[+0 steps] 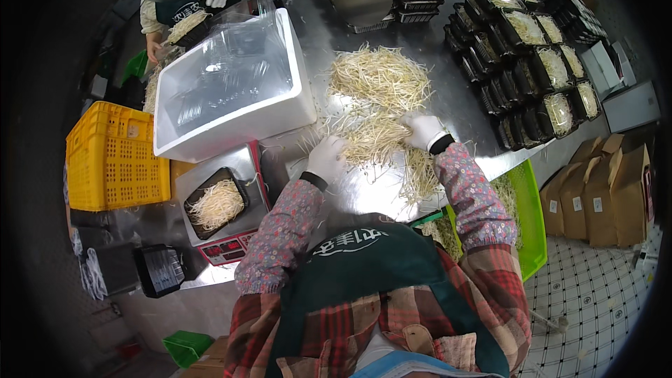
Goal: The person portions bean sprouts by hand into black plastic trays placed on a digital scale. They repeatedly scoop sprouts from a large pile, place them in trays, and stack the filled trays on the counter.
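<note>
A loose heap of pale bean sprouts [381, 80] lies on the metal table in front of me, and a looser part of it trails toward my apron. My left hand [327, 159], in a white glove, is at the near left edge of the sprouts with its fingers curled in against them. At the right edge, my gloved right hand [423, 131] has its fingers closed on some strands. The fingertips of both hands are partly hidden. Left of my left arm, a black tray [241, 192] of sprouts rests on a weighing scale [262, 199].
A white foam box [304, 91] holding clear plastic stands left of the heap, beside a yellow crate [119, 161]. Filled black trays [525, 28] are stacked at right. A green basket [535, 217] of sprouts is by my right arm. Across the table, a co-worker [185, 0] holds a tray.
</note>
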Demonstrator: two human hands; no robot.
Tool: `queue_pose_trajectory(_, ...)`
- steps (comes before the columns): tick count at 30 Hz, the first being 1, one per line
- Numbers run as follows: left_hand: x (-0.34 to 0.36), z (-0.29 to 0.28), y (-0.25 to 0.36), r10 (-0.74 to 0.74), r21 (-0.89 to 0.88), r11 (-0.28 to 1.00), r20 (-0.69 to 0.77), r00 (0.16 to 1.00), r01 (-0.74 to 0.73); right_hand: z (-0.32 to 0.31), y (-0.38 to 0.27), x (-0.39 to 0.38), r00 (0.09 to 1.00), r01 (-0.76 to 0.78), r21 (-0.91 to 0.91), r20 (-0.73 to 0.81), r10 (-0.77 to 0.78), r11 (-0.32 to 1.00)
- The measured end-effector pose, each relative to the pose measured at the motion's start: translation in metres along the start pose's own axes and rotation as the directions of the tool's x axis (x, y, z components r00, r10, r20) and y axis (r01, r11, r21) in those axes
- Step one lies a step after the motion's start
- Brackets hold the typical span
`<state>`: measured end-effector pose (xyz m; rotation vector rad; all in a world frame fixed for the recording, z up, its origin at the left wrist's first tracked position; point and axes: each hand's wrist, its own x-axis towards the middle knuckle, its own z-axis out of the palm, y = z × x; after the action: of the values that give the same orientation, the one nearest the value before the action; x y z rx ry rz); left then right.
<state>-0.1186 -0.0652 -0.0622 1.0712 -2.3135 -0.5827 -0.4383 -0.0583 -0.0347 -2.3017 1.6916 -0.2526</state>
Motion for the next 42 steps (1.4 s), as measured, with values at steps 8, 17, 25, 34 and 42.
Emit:
queue_pose_trajectory(8, -0.044, -0.009, 0.030, -0.218, 0.279, 0.946, 0.173, 0.960, 0.165, 0.011, -0.024, -0.028, 0.973, -0.087, -0.196, 0.195, 0.126, 0.977)
queue_pose_trajectory(17, -0.073, -0.011, -0.022, -0.146, -0.029, 0.989, 0.002, 0.989, 0.146, -0.029, -0.025, -0.027, 0.974, -0.228, 0.191, 0.042, 0.224, 0.955)
queue_pose_trajectory(25, -0.093, -0.023, -0.004, -0.312, 0.107, 0.948, 0.156, 0.937, 0.298, 0.017, -0.076, 0.004, 0.971, 0.089, -0.271, 0.237, -0.023, 0.958)
queue_pose_trajectory(34, -0.097, -0.018, -0.026, -0.217, 0.068, 0.974, 0.022, 0.976, 0.216, 0.022, -0.029, 0.021, 0.982, -0.153, 0.057, 0.121, 0.145, 0.987)
queue_pose_trajectory(42, -0.107, -0.076, 0.004, -0.332, -0.138, 0.943, -0.356, 0.873, 0.302, -0.002, -0.120, 0.009, 0.964, -0.259, 0.517, 0.082, 0.254, 0.816)
